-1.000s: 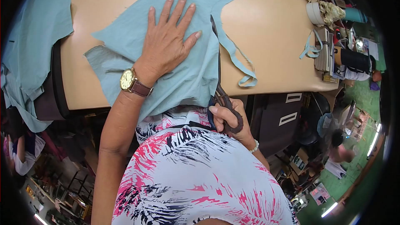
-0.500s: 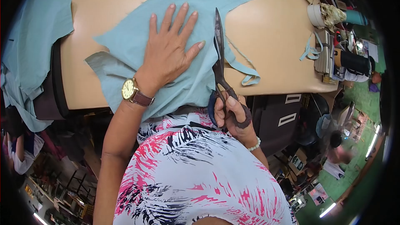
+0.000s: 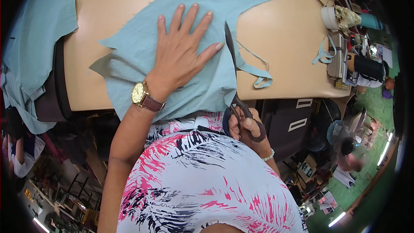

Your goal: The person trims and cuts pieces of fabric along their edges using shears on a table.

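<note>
My left hand [image 3: 179, 60] lies flat with fingers spread on a light blue cloth [image 3: 142, 34], which is wrinkled near the table's front edge. In my right hand [image 3: 248, 127] are large dark scissors [image 3: 231, 45], gripped by their handles at that edge. Their blades point away from me along the cloth's right side, and cloth hides part of them around the pivot. A narrow blue strip [image 3: 252, 70] runs beside the blades and curls on the tabletop.
The tan table [image 3: 284, 51] spreads in front of me. More blue cloth [image 3: 39, 30] hangs over its left side. Stacked books [image 3: 337, 60], a blue scrap [image 3: 323, 51] and a white roll [image 3: 329, 17] are at the right. Another person [image 3: 351, 159] is blurred at lower right.
The scissors have come slightly toward me and right, and cloth now covers their middle, which was exposed before. My left hand stays flat, its thumb stretched further toward the blades.
</note>
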Demonstrator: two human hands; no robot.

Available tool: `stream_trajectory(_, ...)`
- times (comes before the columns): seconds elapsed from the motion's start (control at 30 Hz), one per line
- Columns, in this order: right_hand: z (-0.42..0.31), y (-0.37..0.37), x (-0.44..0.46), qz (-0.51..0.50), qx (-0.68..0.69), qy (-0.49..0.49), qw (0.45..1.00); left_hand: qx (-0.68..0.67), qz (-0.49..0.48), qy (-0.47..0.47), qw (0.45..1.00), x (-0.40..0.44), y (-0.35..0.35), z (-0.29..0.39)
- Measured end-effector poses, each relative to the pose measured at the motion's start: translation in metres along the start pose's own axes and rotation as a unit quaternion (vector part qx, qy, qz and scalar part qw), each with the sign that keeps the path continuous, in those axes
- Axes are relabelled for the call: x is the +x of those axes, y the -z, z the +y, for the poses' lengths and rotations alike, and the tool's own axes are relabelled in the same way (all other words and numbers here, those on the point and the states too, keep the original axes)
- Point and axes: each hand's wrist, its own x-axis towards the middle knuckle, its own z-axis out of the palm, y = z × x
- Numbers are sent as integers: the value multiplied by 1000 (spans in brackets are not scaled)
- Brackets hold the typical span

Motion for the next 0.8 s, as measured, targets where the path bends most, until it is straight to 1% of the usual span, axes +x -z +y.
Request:
stream_trajectory(0.1, 1, 10, -8, 1, -14, -18, 1000, 3, 3, 15, 1000, 2, -2, 5)
stream_trajectory(0.23, 5, 24, -11, -18, 26, -14, 999, 14, 1, 16, 1000, 1, -5, 6)
stream_trajectory(0.53, -8, 30, -5, -11, -41, -15, 999, 9, -3, 14, 1000, 0, -4, 5)
stream_trajectory(0.8, -11, 29, -2, -15, -52, -27, 998, 7, -7, 16, 1000, 0, -4, 5)
